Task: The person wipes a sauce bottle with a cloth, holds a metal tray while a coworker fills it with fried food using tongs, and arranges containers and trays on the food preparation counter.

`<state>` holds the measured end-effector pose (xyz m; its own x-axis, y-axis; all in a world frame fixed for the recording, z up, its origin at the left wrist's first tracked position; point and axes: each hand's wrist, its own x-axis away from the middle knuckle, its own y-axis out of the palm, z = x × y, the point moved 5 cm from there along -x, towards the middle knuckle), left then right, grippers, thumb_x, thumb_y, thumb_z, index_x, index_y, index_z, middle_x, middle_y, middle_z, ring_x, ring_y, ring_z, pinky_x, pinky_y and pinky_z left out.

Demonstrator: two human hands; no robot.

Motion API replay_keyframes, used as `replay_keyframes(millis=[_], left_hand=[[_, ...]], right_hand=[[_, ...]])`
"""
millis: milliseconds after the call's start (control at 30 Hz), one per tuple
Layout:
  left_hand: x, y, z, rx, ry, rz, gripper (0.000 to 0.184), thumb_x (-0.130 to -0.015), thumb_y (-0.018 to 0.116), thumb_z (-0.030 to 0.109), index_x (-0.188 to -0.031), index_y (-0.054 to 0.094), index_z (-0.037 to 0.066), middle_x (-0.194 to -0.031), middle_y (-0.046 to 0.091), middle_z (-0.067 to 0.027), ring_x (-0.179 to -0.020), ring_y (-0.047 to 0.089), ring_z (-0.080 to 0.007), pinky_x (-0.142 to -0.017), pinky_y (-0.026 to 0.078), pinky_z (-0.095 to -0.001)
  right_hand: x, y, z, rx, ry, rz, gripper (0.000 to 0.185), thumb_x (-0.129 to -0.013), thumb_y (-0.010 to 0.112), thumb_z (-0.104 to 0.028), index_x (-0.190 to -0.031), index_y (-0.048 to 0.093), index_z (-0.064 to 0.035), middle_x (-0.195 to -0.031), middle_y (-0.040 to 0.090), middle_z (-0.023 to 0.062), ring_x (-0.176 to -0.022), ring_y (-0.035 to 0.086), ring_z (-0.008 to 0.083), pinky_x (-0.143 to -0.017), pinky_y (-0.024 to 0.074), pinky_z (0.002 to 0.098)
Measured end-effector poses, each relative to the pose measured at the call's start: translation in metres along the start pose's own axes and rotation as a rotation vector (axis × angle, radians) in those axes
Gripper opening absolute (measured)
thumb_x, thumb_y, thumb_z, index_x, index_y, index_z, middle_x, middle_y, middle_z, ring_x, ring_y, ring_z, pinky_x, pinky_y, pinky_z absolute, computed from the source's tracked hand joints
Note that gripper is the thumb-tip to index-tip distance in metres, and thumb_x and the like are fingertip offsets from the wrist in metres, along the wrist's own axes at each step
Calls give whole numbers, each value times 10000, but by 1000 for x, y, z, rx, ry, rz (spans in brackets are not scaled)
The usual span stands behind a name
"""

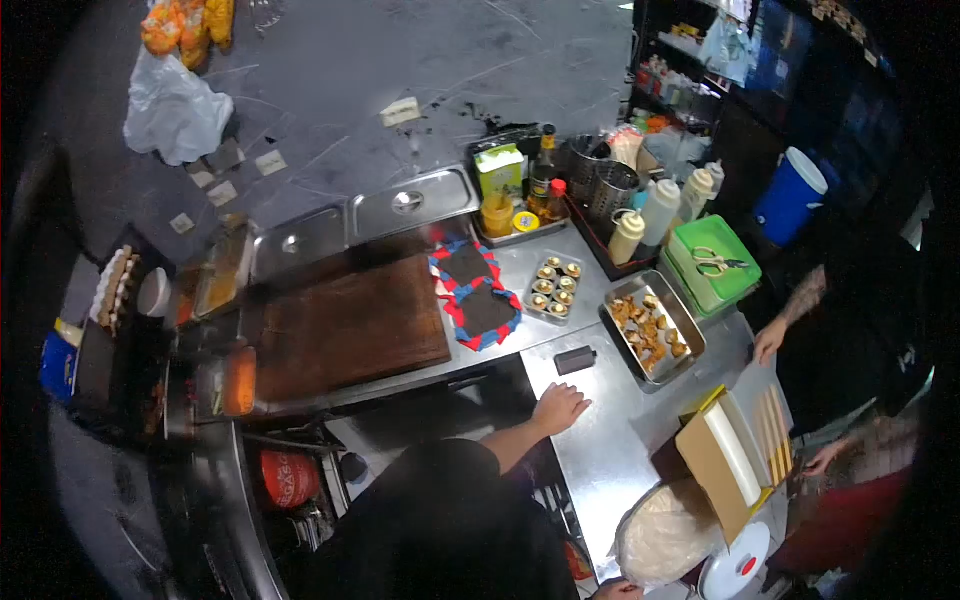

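Note:
My left hand [560, 408] rests on the steel counter [580, 440], near its left edge, fingers apart and holding nothing. A small dark block [575, 360] lies just beyond it. At the bottom edge, my right hand [618, 591] is mostly cut off beside a clear bag of pale contents [665, 535]; its fingers are hidden. An open cardboard box [700, 450] holding a white roll stands right of the bag. Beyond my left hand are a metal tray of browned food pieces [650, 330] and a clear tray of small round rolls [553, 289].
A wooden board [350, 325] lies at left, beside two red-and-blue edged dark pads [487, 310]. Squeeze bottles [660, 212] and a green container with scissors [710, 265] stand at the back. Another person's hand [770, 340] reaches in from the right.

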<state>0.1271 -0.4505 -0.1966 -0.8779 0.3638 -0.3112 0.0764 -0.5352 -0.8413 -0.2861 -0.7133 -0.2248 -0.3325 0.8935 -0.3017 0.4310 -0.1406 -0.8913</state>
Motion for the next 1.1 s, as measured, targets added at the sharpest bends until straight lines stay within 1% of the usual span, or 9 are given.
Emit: replay_keyframes(millis=[100,200,233,333,467,667,800,900,1100], left_hand=[[4,22,-10,45,41,-35,278,-854,493,312,-760,615,81,-798,602,-103,-818,561,-267,-744,406,-395],[7,26,-8,-268,161,-106,138,-773,497,139,-717,621,122,-705,587,-84,-739,553,-272,-705,423,-402],[4,28,-2,-384,148,-293,146,-770,486,122,-744,629,112,-752,590,-104,-778,546,-269,-744,420,-394],[1,19,7,15,113,103,230,-799,477,151,-659,582,3,-717,567,-175,-759,519,-342,-711,384,-440],[2,18,4,40,120,-9,300,-864,467,251,-704,554,12,-764,556,-151,-758,505,-342,-714,360,-459],[1,27,-8,117,129,-37,321,-882,470,293,-699,538,38,-714,555,-131,-734,507,-325,-695,361,-443],[6,36,-20,268,89,-126,314,-894,461,286,-718,527,34,-692,557,-136,-700,508,-318,-674,360,-426],[21,36,-23,527,44,-307,279,-900,444,232,-743,515,12,-712,561,-157,-674,501,-327,-624,360,-426],[118,-5,28,746,302,-628,248,-872,497,216,-783,506,-16,-677,501,-187,-632,490,-280,-627,402,-389]], right_hand=[[-3,21,9,-251,-66,127,238,-749,456,-137,-860,523,63,-846,537,227,-776,480,399,-698,379,455],[-15,-12,-33,-140,-35,-125,236,-733,475,-136,-847,593,34,-881,575,216,-805,509,395,-738,398,431],[-12,8,-5,-210,38,96,160,-691,530,-128,-746,592,9,-795,566,209,-779,519,358,-725,406,436],[-4,-6,21,-107,65,67,143,-729,537,-148,-765,558,-11,-822,554,182,-836,504,352,-771,395,429],[70,-37,22,-145,255,231,168,-759,549,-188,-804,567,-28,-826,554,154,-863,504,338,-767,397,419],[258,-55,27,2,673,-24,227,-803,540,-283,-824,573,-60,-868,562,138,-872,522,326,-756,421,428],[387,-39,29,-31,939,-535,434,-864,409,-414,-929,629,-46,-906,599,188,-856,562,350,-773,446,464],[445,-39,20,-117,1075,-757,402,-852,453,-422,-982,637,-89,-1006,588,189,-980,539,357,-846,429,431],[466,-18,35,-176,1112,-761,342,-788,558,-398,-929,649,-100,-949,632,139,-919,584,314,-808,457,396]])
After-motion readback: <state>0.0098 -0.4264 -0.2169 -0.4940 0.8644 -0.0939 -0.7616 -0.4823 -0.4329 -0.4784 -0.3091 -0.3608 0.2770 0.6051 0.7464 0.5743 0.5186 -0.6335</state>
